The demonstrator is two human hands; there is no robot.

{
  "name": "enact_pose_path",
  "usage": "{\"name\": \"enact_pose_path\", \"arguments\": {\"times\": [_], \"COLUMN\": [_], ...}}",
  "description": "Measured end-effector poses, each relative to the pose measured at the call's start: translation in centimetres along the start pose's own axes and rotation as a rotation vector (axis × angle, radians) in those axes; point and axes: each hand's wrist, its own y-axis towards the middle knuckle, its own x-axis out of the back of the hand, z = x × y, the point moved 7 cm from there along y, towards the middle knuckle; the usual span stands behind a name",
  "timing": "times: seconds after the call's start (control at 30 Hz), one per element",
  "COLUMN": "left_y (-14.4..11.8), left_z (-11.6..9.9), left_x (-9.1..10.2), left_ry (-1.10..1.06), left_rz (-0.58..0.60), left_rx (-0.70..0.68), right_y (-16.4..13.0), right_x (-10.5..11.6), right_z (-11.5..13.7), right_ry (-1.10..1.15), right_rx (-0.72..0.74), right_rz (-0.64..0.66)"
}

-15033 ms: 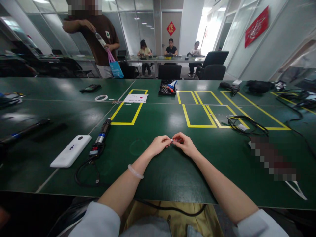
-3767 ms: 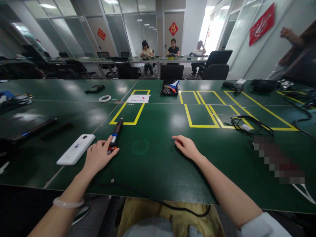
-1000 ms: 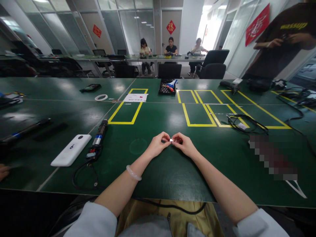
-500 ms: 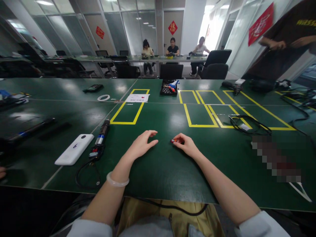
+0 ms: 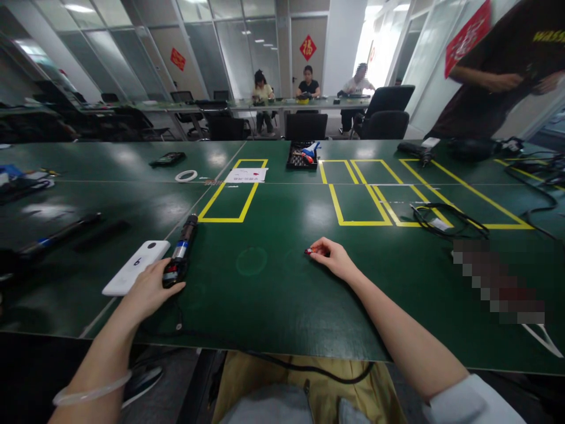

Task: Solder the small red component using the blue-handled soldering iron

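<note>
The small red part sits at the fingertips of your right hand, thumb and fingers clamped on it, over the middle of the green table. Clock directions are read from this part, with 12 pointing straight away from you. At 9 o'clock lies the blue-banded tool; your left hand is at its rear end, thumb on one side and fingers on the other — whether they press shut on it you cannot tell from this angle. Just beyond, also toward 9, rests the white slab marked 6, partly behind your left hand. The white ring lies at 10, the paper sheet at 11. At 12, near the far edge, is the black tray with its tools; yellow tape outlines begin at 1. The drill lies at 2, and the coiled black cable between 2 and 3. Farther out, a person in a dark top stands toward 2 — three people sit near 12.
</note>
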Motion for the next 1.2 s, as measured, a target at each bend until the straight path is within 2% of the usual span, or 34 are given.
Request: {"name": "enact_pose_path", "arguments": {"times": [0.13, 0.3, 0.43, 0.7, 0.83, 0.9, 1.0, 1.2], "left_y": [0.3, 0.8, 1.6, 2.6, 2.6, 2.5, 2.3, 1.8], "left_z": [-1.3, -6.5, -12.3, -26.2, -31.3, -33.0, -34.4, -34.8], "left_x": [0.2, 0.2, -0.2, -1.9, -2.9, -3.4, -4.0, -4.3], "left_ry": [-0.002, 0.035, 0.012, -0.068, -0.101, -0.123, -0.163, -0.221], "left_rz": [-0.006, 0.011, 0.025, 0.054, 0.060, 0.055, 0.040, 0.036], "left_rx": [0.010, 0.059, 0.003, -0.272, -0.356, -0.384, -0.413, -0.416], "right_y": [0.0, 0.0, 0.0, 0.1, 0.1, 0.1, 0.1, 0.2], "right_x": [0.0, 0.0, 0.1, 0.6, 1.5, 1.7, 1.8, 1.2], "right_z": [0.1, 0.2, 0.5, 0.3, 0.2, 0.2, 0.2, 0.3], "right_ry": [0.003, -0.017, -0.036, -0.081, -0.130, -0.143, -0.162, -0.301], "right_rx": [-0.008, -0.010, -0.005, 0.026, 0.023, 0.019, 0.019, 0.058], "right_rz": [-0.003, -0.005, -0.022, -0.058, -0.154, -0.182, -0.189, -0.173]}}
